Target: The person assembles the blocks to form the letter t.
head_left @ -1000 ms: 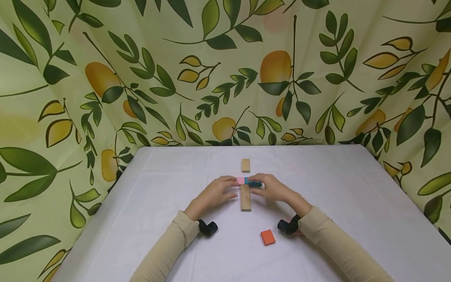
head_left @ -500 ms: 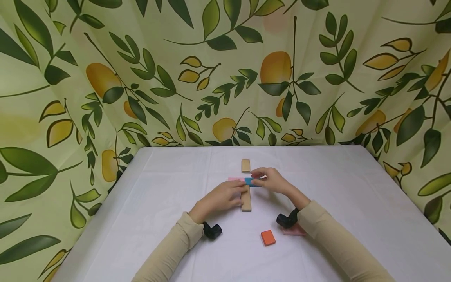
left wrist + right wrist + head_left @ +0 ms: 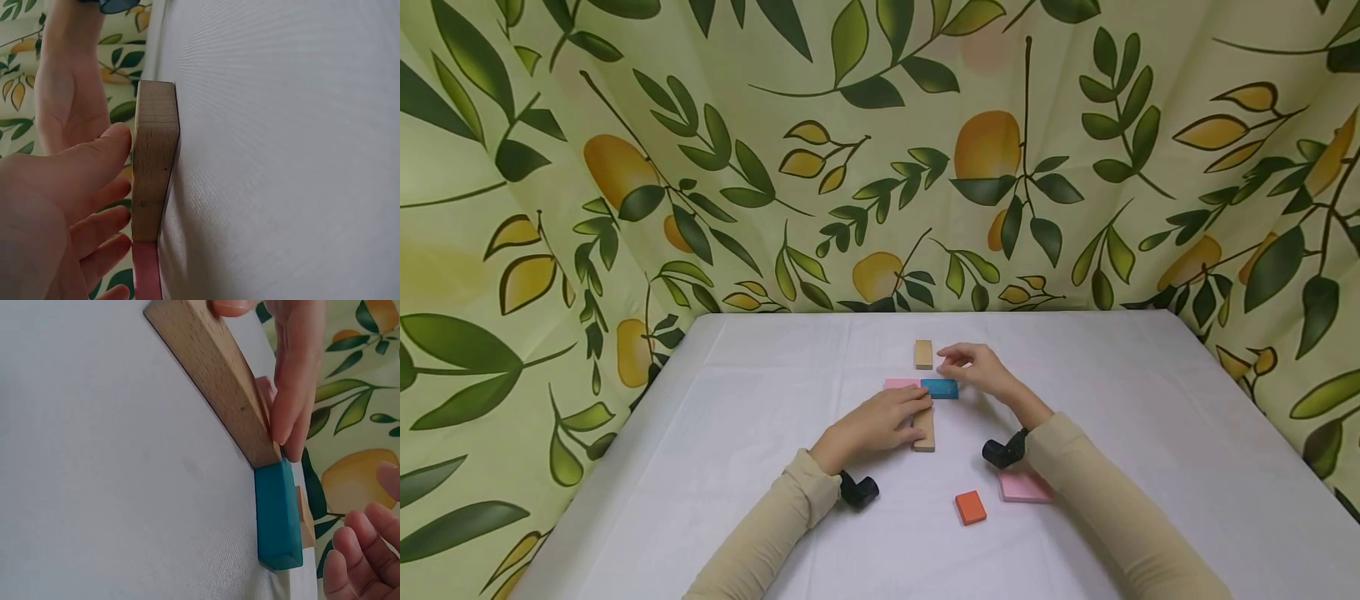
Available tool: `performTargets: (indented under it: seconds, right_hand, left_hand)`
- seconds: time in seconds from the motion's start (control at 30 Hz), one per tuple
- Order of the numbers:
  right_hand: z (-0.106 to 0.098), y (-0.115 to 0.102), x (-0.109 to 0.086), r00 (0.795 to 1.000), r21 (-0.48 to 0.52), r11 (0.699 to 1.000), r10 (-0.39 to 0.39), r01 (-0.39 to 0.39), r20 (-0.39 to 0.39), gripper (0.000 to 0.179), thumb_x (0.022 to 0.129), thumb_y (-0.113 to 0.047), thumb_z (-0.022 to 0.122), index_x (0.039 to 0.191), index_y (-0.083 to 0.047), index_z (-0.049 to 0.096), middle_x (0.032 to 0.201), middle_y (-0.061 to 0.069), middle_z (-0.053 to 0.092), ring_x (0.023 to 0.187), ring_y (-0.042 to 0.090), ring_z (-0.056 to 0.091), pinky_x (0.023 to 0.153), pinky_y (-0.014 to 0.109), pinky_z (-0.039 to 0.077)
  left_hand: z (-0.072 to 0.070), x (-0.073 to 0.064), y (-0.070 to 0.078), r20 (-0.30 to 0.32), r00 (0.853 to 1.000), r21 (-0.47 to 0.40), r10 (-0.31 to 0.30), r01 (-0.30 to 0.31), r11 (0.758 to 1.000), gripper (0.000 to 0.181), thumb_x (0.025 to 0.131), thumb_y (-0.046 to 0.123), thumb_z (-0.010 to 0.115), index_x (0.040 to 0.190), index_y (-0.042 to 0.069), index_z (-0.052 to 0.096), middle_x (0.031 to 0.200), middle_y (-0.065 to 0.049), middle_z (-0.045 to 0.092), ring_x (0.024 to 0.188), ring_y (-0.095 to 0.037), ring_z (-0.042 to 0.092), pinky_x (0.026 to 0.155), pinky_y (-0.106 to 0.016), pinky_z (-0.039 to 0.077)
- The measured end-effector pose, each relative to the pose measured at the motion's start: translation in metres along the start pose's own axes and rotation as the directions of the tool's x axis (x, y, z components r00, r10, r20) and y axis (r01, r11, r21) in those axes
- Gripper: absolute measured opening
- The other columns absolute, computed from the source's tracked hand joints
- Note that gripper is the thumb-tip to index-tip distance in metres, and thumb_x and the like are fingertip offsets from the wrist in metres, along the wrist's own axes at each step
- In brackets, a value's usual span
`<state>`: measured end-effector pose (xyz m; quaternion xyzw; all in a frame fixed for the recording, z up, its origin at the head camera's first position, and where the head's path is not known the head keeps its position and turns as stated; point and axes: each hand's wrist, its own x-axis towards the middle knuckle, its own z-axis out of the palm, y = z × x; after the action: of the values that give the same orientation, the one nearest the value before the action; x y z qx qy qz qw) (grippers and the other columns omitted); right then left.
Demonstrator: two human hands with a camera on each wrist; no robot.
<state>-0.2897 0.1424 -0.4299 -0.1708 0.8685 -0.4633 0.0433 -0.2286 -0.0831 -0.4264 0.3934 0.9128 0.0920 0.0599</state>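
My left hand (image 3: 880, 419) lies over the long wooden block (image 3: 928, 423), its fingers loose and fairly straight, seeming to rest on it rather than grip. My right hand (image 3: 983, 368) hovers beyond the blue block (image 3: 939, 389), fingers loosely bent, holding nothing. The blue block meets the pink block (image 3: 901, 382) end to end, making a crossbar at the far end of the long one. I judge I'm steadying and lining up this arrangement; the next move seems to call for a light touch, so the joins don't shift. The short wooden block (image 3: 923, 354) stands apart beyond the crossbar, near my right fingertips and nearest the table's back edge. On my side lie the orange block (image 3: 971, 507) and a second pink block (image 3: 1025, 487), partly under my right sleeve (image 3: 1105, 492), so I'd lift that arm clear before sweeping back. White tablecloth (image 3: 760, 375) gives wide room to either side; the leafy curtain (image 3: 880, 183) rises behind the back edge.
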Motion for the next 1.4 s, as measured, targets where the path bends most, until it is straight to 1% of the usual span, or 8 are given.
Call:
performTargets:
  seconds: [0.17, 0.33, 0.6, 0.83, 1.0, 1.2, 1.3, 1.4]
  right_hand:
    - [0.0, 0.002, 0.005, 1.0, 0.049, 0.999, 0.01, -0.009, -0.014, 0.04, 0.087, -0.016, 0.069, 0.12, 0.006, 0.062, 0.095, 0.018, 0.066, 0.081, 0.01, 0.054, 0.067, 0.019, 0.044]
    - [0.001, 0.004, 0.012, 0.998, 0.094, 0.994, 0.055, -0.053, -0.019, 0.044, 0.087, -0.017, 0.07, 0.122, 0.007, 0.06, 0.092, 0.014, 0.063, 0.074, 0.009, 0.05, 0.062, 0.018, 0.044]
    - [0.001, 0.009, 0.023, 0.992, 0.099, 0.987, 0.126, -0.124, -0.007, 0.045, 0.088, -0.02, 0.07, 0.124, 0.004, 0.059, 0.083, 0.003, 0.058, 0.066, 0.01, 0.051, 0.059, 0.02, 0.046]
    - [-0.002, 0.017, 0.031, 0.986, 0.082, 0.983, 0.165, -0.166, 0.012, 0.048, 0.089, -0.023, 0.069, 0.128, 0.002, 0.057, 0.078, -0.001, 0.055, 0.062, 0.012, 0.049, 0.054, 0.021, 0.042]
    - [-0.004, 0.02, 0.035, 0.987, 0.072, 0.985, 0.158, -0.16, 0.024, 0.052, 0.089, -0.022, 0.069, 0.132, 0.002, 0.053, 0.077, -0.003, 0.054, 0.062, 0.011, 0.048, 0.054, 0.021, 0.041]
    - [-0.003, 0.023, 0.04, 0.987, 0.068, 0.985, 0.154, -0.156, 0.04, 0.055, 0.087, -0.02, 0.071, 0.133, 0.002, 0.052, 0.078, -0.002, 0.055, 0.062, 0.01, 0.048, 0.055, 0.02, 0.039]
    - [-0.001, 0.023, 0.043, 0.986, 0.044, 0.986, 0.158, -0.161, 0.059, 0.058, 0.086, -0.021, 0.071, 0.135, 0.001, 0.051, 0.08, -0.002, 0.055, 0.064, 0.01, 0.047, 0.057, 0.02, 0.039]
    - [0.001, 0.022, 0.045, 0.982, 0.024, 0.985, 0.167, -0.17, 0.085, 0.062, 0.086, -0.022, 0.072, 0.138, 0.001, 0.048, 0.079, -0.001, 0.051, 0.066, 0.011, 0.045, 0.059, 0.021, 0.039]
  left_hand:
    - [0.0, 0.0, 0.0, 0.026, 0.999, -0.025, -0.026, 0.027, 0.999, 0.054, 0.097, 0.036, 0.056, 0.144, 0.012, 0.045, 0.156, -0.005, 0.038, 0.147, -0.022, 0.033, 0.119, -0.04, 0.03]
    - [0.001, 0.0, -0.002, 0.031, 0.999, -0.018, -0.026, 0.027, 0.999, 0.054, 0.096, 0.036, 0.056, 0.144, 0.012, 0.045, 0.156, -0.004, 0.039, 0.147, -0.021, 0.034, 0.12, -0.039, 0.03]
    - [0.001, 0.0, -0.002, 0.018, 1.0, -0.027, -0.01, 0.01, 1.0, 0.054, 0.097, 0.035, 0.056, 0.144, 0.011, 0.046, 0.155, -0.005, 0.04, 0.147, -0.021, 0.034, 0.119, -0.038, 0.03]
    - [0.002, 0.001, -0.002, 0.012, 1.0, -0.043, 0.001, -0.001, 0.999, 0.053, 0.096, 0.034, 0.057, 0.143, 0.011, 0.046, 0.154, -0.006, 0.041, 0.146, -0.022, 0.034, 0.119, -0.039, 0.03]
    - [0.002, 0.001, -0.002, 0.026, 1.0, -0.055, -0.01, 0.012, 0.998, 0.054, 0.097, 0.035, 0.056, 0.144, 0.012, 0.045, 0.155, -0.005, 0.04, 0.147, -0.021, 0.032, 0.12, -0.038, 0.029]
    - [0.002, 0.003, -0.001, 0.032, 0.999, -0.037, -0.013, 0.014, 0.999, 0.054, 0.096, 0.035, 0.056, 0.144, 0.012, 0.046, 0.155, -0.005, 0.04, 0.147, -0.02, 0.033, 0.119, -0.038, 0.03]
    - [0.001, 0.003, -0.001, 0.033, 0.999, -0.024, -0.018, 0.018, 1.0, 0.053, 0.096, 0.035, 0.057, 0.143, 0.012, 0.046, 0.154, -0.005, 0.04, 0.147, -0.02, 0.034, 0.119, -0.037, 0.03]
    - [0.001, 0.003, -0.001, 0.038, 0.999, -0.027, -0.025, 0.026, 0.999, 0.053, 0.096, 0.034, 0.058, 0.143, 0.012, 0.047, 0.154, -0.005, 0.041, 0.146, -0.02, 0.034, 0.119, -0.037, 0.031]
